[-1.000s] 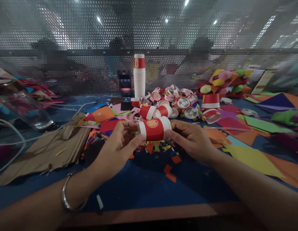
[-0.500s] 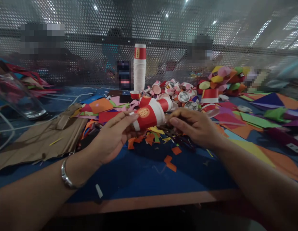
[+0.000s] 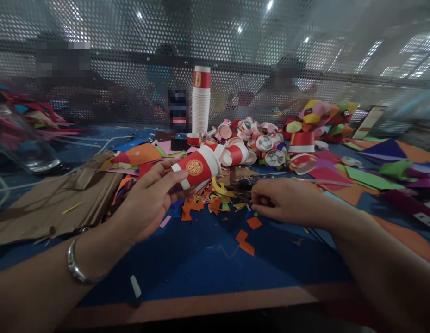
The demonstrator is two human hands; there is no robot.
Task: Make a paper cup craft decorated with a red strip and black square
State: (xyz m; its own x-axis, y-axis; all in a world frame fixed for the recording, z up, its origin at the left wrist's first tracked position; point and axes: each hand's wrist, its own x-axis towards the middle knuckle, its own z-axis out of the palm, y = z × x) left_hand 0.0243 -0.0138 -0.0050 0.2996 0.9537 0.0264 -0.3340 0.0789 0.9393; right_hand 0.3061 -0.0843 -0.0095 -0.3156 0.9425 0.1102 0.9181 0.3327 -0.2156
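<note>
My left hand [image 3: 152, 196] holds a red and white paper cup [image 3: 197, 166] by its base end, fingers and thumb round it. The cup lies tilted on its side in the air, its rim up to the right, a round gold print facing me. My right hand [image 3: 280, 201] is low over the table, right of the paper scraps [image 3: 215, 199], with its fingers curled in. Dark pieces and a thin metal strip [image 3: 266, 175] show beside those fingers; what they grip, if anything, is hidden. More red and white cups [image 3: 234, 155] lie just behind.
A tall stack of paper cups [image 3: 201, 106] stands at the back, near a heap of cut cup pieces [image 3: 256, 134]. Brown cardboard [image 3: 58, 203] and a clear glass [image 3: 30, 143] are left. Coloured paper sheets [image 3: 377, 180] spread right. A perforated screen [image 3: 228, 37] closes off the far side.
My right hand has let go of the cup and moved down to the table. My left hand has carried the cup leftward, tipping its rim up.
</note>
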